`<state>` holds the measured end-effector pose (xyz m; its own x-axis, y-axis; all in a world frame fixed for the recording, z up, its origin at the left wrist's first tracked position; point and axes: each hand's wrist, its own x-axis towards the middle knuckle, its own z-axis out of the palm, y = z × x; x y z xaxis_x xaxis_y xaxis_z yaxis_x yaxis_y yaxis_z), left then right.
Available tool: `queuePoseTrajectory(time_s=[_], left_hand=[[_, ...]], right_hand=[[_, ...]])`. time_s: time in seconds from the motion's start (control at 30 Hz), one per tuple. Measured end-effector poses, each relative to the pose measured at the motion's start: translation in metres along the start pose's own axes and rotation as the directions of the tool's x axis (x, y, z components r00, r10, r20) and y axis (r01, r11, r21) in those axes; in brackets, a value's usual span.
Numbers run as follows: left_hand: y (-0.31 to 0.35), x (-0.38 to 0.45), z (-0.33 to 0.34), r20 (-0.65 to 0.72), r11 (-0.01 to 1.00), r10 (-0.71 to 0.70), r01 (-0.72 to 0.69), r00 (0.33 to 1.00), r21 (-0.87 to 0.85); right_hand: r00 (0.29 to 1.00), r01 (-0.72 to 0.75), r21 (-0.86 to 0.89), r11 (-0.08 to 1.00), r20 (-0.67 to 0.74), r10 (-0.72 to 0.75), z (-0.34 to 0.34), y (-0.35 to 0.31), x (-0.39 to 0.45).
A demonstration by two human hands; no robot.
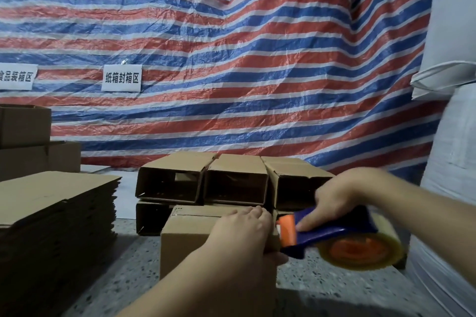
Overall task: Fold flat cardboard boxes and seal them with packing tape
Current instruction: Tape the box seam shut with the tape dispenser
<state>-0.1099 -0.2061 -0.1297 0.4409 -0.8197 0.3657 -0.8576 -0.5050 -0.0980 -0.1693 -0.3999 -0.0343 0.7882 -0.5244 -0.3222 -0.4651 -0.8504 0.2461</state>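
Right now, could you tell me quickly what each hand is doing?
Left hand: open, fingers pressing flat on the top of the cardboard box.
Right hand: gripping the tape dispenser at the box's right edge.

Read "纸箱封箱区" in black characters on white rectangular paper sign (pixel 121 78), stuck to red, white and blue striped plastic tarpaulin (pixel 231 59). Read "品装箱区" on second white paper sign (pixel 16 76) at left edge, first character cut off. No print legible on cardboard.
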Motion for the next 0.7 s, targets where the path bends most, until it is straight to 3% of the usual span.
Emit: queuePoseTrajectory(time_s=[0.1,0.17,0.27,0.33,0.5,0.6,0.7], left_hand=[[-0.002,0.002,0.003,0.034,1.0,-0.009,0.01,0.999,-0.019],[-0.002,0.001,0.004,0.03,1.0,-0.008,0.009,1.0,-0.028],[-0.002,-0.002,0.004,-0.01,0.998,0.004,-0.005,1.0,-0.055],[-0.002,-0.003,0.004,-0.02,0.998,0.01,-0.011,1.0,-0.058],[-0.003,-0.002,0.005,-0.021,0.999,0.018,-0.019,1.0,-0.05],[-0.005,-0.002,0.005,-0.027,0.999,0.028,-0.029,0.999,-0.038],[-0.007,-0.001,0.007,-0.034,0.999,0.033,-0.035,0.999,-0.041]], right_hand=[[0.994,-0.041,-0.103,0.994,0.101,0.052,0.031,-0.033,0.005],[0.99,-0.048,-0.045,0.998,0.127,0.053,0.057,-0.034,0.007],[0.994,-0.025,0.263,0.964,-0.099,0.053,0.1,-0.024,0.013],[0.95,-0.029,0.371,0.928,-0.279,0.141,0.129,-0.025,0.018],[0.862,-0.08,0.456,0.886,-0.414,0.291,0.182,-0.039,0.028],[0.824,-0.128,0.346,0.93,-0.484,0.293,0.177,-0.035,0.017],[0.704,0.009,0.387,0.922,-0.657,0.269,0.154,-0.036,0.001]])
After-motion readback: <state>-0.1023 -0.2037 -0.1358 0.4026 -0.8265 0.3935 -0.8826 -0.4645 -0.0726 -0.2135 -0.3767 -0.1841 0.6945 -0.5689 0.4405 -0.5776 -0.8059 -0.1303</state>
